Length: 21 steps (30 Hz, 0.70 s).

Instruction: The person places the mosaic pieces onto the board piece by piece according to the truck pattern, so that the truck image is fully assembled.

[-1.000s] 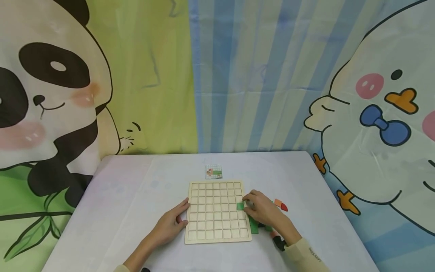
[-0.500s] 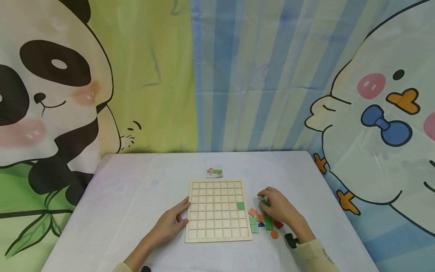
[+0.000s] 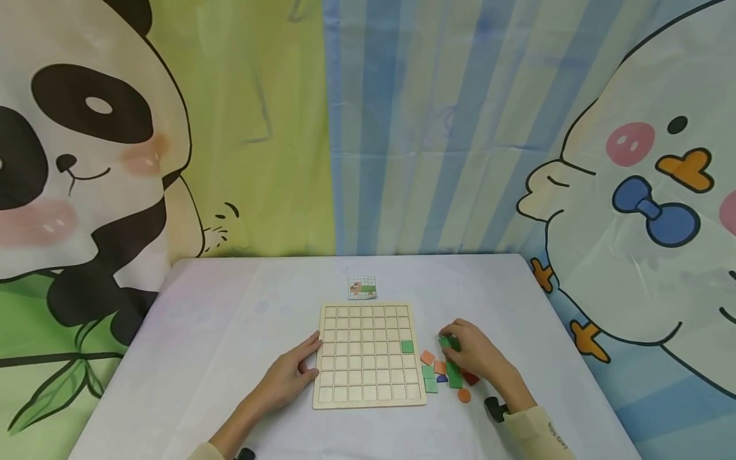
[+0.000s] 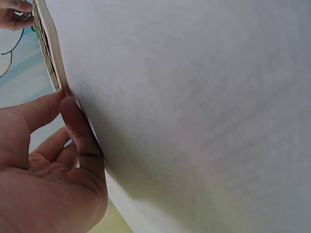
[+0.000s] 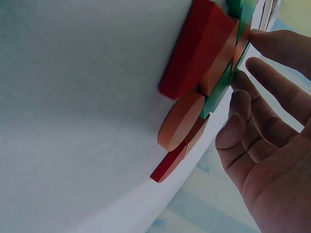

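Observation:
A pale wooden grid board (image 3: pixel 363 370) lies on the table, with one green square (image 3: pixel 407 346) in a cell near its right side. My left hand (image 3: pixel 287 378) rests against the board's left edge, its thumb and fingers spread along it; the left wrist view shows fingertips right at the board's rim (image 4: pixel 52 46). To the right of the board, my right hand (image 3: pixel 476 350) reaches over a heap of coloured pieces, its fingertips at a green piece (image 3: pixel 444 342). In the right wrist view its bent fingers (image 5: pixel 279 131) are beside green and orange pieces, thumb and forefinger apart.
Around the right hand lie a long green piece (image 3: pixel 454 375), light green squares (image 3: pixel 430 385), an orange disc (image 3: pixel 464 395) and a red piece (image 5: pixel 197 48). Behind the board is a small picture card (image 3: pixel 362 287). Cartoon-printed curtains (image 3: pixel 391 128) hang behind the table.
The right hand has left the green square in its cell and moved right to the heap of pieces. The left hand has stayed at the board's edge.

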Each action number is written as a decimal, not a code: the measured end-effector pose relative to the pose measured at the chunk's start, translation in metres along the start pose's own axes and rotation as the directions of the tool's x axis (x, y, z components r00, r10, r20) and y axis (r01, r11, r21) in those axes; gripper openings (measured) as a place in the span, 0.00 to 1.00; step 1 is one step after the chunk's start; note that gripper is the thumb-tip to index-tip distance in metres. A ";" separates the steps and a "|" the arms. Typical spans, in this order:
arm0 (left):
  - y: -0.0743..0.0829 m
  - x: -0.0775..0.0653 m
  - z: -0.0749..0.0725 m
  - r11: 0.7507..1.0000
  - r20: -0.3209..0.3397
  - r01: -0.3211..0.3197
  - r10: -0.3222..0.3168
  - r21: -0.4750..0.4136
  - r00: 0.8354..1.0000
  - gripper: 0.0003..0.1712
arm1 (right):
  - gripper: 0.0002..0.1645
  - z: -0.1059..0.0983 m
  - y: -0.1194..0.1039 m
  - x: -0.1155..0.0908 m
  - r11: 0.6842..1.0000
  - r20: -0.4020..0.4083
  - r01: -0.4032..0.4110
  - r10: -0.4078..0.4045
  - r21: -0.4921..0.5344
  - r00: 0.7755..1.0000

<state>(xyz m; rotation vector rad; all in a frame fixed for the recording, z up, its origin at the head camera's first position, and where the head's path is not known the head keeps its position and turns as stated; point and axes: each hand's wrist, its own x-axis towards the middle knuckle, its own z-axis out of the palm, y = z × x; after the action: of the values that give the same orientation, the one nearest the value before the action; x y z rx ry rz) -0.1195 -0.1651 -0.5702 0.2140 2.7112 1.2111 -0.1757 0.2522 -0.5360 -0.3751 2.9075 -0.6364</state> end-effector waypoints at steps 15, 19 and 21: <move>0.000 -0.001 -0.001 1.000 -0.005 -0.010 0.010 -0.008 1.000 0.38 | 0.15 0.006 -0.004 0.003 1.000 -0.016 0.005 -0.005 -0.017 1.000; 0.000 0.000 0.000 1.000 0.004 -0.003 0.003 -0.012 1.000 0.38 | 0.15 0.006 -0.004 0.003 1.000 -0.016 0.002 -0.003 -0.024 1.000; 0.000 0.001 0.000 1.000 0.006 0.008 -0.007 -0.011 1.000 0.39 | 0.15 0.006 -0.003 0.003 1.000 -0.015 0.003 -0.004 -0.024 1.000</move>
<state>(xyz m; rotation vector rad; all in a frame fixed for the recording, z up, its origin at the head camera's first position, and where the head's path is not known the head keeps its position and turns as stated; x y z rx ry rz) -0.1201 -0.1651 -0.5697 0.2055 2.6972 1.2210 -0.1771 0.2460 -0.5405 -0.3798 2.9318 -0.6075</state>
